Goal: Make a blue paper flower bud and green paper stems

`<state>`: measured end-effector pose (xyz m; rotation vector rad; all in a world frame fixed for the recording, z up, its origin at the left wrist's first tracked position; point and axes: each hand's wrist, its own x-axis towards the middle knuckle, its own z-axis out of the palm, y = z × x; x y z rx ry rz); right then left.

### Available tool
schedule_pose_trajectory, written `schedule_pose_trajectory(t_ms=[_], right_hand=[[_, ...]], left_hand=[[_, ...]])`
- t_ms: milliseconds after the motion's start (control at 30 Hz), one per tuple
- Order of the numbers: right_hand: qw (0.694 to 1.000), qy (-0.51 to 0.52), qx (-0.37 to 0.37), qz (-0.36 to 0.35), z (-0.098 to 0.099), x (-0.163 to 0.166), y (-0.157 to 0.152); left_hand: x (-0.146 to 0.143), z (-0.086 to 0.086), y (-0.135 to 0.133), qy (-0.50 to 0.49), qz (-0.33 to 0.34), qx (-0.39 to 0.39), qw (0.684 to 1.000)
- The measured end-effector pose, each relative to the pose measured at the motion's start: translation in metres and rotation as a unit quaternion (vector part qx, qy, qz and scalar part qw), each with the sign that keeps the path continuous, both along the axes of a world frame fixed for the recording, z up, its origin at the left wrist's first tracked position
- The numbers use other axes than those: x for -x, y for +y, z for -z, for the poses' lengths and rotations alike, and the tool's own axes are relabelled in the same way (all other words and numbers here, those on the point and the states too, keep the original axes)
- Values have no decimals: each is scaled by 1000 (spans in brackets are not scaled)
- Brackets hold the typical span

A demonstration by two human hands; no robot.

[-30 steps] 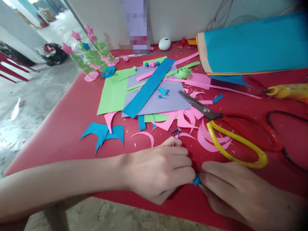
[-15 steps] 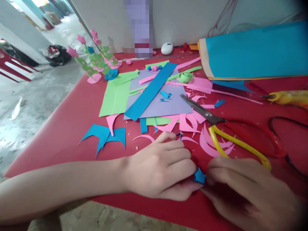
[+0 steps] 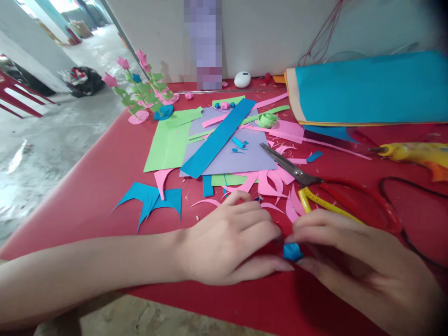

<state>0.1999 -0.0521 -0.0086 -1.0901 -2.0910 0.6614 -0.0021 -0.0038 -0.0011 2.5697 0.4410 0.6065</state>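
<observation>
A small folded blue paper star [image 3: 292, 252] is pinched between the thumb and forefinger of my right hand [image 3: 353, 261], low over the red table. My left hand [image 3: 233, 242] lies just left of it, fingers bent and thumb stretched out below the star. A narrow gap shows between the left thumb and forefinger, and the star appears clear of them. Beyond my right hand rest scissors [image 3: 297, 172] with one red and one yellow handle, partly covered by that hand. A long blue paper strip [image 3: 220, 135] lies across a purple sheet [image 3: 252, 156].
Pink offcuts [image 3: 273, 182] and a blue offcut [image 3: 157, 200] litter the red table [image 3: 87, 186]. Paper flowers [image 3: 140, 88] stand at the back left. A blue folded sheet [image 3: 367, 88] is at the back right, near a yellow glue gun [image 3: 409, 151]. A white case [image 3: 242, 79] sits by the wall.
The star has turned between the fingers, showing a different side. My right hand has shifted left and up around it, while the left thumb and forefinger have parted from it.
</observation>
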Motion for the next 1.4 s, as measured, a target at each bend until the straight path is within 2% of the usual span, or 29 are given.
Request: schedule_pose_trajectory(t_ms=[100, 233, 433, 633, 833, 1167, 1400], right_hand=[[997, 28, 68, 5, -2, 3, 1], [997, 18, 76, 7, -3, 1, 3], [994, -98, -51, -2, 0, -7, 2], [961, -211, -179, 1, 5, -7, -3], [933, -258, -244, -57, 3, -2, 1], [929, -271, -239, -77, 8, -3, -6], [954, -232, -177, -71, 11, 1, -4]], left_hand=[[1, -1, 1, -47, -30, 21, 998], [1, 0, 1, -18, -29, -12, 999], [2, 0, 1, -15, -39, -67, 997], [0, 3, 1, 7, -59, -112, 992], [-2, 6, -1, 40, -62, -136, 988], [-3, 6, -2, 66, -27, -151, 986], [-6, 11, -1, 79, -45, -180, 980]])
